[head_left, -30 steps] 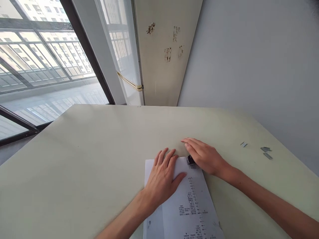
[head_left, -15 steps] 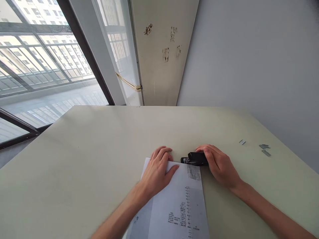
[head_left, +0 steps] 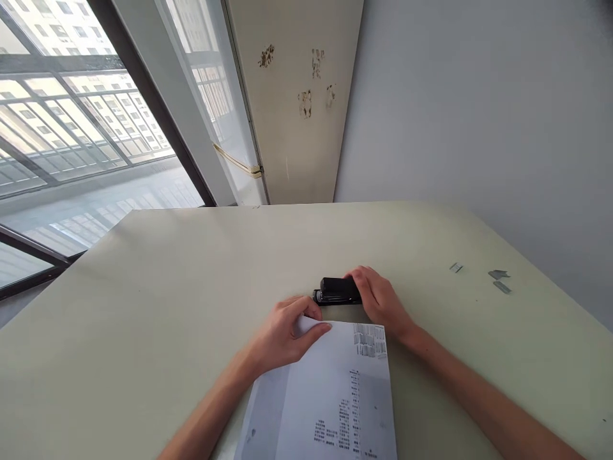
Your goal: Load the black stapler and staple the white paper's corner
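Black stapler [head_left: 338, 292] beside printed paper [head_left: 325, 383]

The stapler sits just beyond the paper's top edge, its right end clasped in the right hand [head_left: 379, 300]. The left hand [head_left: 283, 333] pinches that edge between thumb and fingers. Rows of short dark strokes [head_left: 370, 340] mark the paper's top right corner. On the pale table [head_left: 143, 319], farther right, I see grey scraps [head_left: 502, 287].

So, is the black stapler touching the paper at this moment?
Apart. The head view shows a strip of table between the black stapler and the upper edge of the paper.
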Demonstrator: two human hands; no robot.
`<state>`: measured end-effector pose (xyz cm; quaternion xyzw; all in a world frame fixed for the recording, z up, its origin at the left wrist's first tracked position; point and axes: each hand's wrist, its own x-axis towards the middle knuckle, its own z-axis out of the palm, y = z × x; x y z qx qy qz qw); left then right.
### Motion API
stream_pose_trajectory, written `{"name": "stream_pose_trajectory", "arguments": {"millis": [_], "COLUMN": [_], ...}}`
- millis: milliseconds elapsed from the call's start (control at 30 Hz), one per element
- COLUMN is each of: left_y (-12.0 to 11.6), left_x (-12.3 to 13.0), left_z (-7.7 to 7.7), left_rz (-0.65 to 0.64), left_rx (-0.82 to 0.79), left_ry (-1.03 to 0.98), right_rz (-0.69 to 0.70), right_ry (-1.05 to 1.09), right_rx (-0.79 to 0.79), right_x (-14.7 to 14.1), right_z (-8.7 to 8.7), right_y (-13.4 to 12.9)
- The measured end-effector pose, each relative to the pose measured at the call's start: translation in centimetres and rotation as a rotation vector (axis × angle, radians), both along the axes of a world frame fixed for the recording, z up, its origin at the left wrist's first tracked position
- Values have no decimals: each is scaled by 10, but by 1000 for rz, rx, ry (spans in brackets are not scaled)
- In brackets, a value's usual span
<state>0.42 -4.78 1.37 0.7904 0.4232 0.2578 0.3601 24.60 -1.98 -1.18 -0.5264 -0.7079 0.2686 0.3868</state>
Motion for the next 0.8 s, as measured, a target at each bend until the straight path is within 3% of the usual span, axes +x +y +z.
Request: {"name": "stream_pose_trajectory", "arguments": {"millis": [133, 233, 433, 633, 800], "left_y": [0, 0, -2, -4, -3], "left_x": [0, 1, 6, 8, 9], "left_z": [-6, -7, -6, -9, -8], "left_rz": [31, 56, 143, 169, 142], "left_rx": [-33, -22, 106, 241, 315], "left_ry": [-25, -43, -72, -99, -81], "right_rz": [64, -4, -175, 124, 314], "right_ry": [291, 437, 293, 190, 107], "right_rx": [-200, -250, -213, -148, -224], "right_x": [11, 27, 48, 52, 44], "right_z": [-1, -5, 0, 0, 5], "right_y": [-2, -14, -33, -36, -44]}}
